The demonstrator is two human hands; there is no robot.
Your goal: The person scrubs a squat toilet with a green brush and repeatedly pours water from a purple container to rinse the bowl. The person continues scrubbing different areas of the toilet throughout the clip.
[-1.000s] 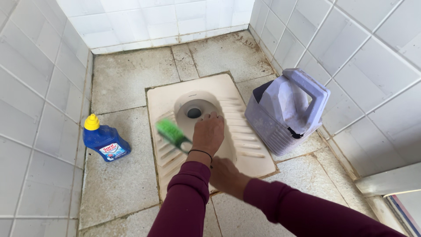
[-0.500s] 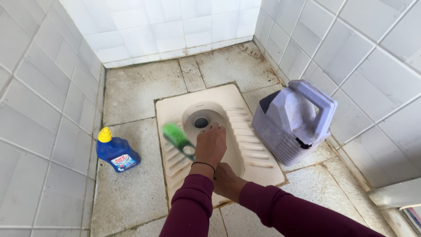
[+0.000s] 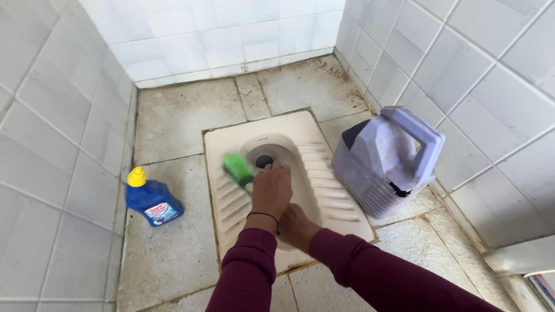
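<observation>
A cream squat toilet pan [image 3: 341,216] is set into the stained tile floor. My left hand [image 3: 272,190], with a black band on its wrist, is shut on a green brush [image 3: 237,168]. The brush head rests on the pan's left ribbed footrest, just left of the drain hole [image 3: 264,160]. My right hand [image 3: 299,226] sits close behind the left wrist, fingers curled as if around the rear of the brush handle. The handle itself is hidden by both hands. Both sleeves are maroon.
A blue cleaner bottle with a yellow cap [image 3: 150,201] stands on the floor left of the pan. A lilac plastic jug with a handle [image 3: 387,162] stands at the pan's right edge against the wall. White tiled walls close in on three sides.
The brush and both hands have moved forward along the left footrest toward the drain hole. The bottle and jug have not moved.
</observation>
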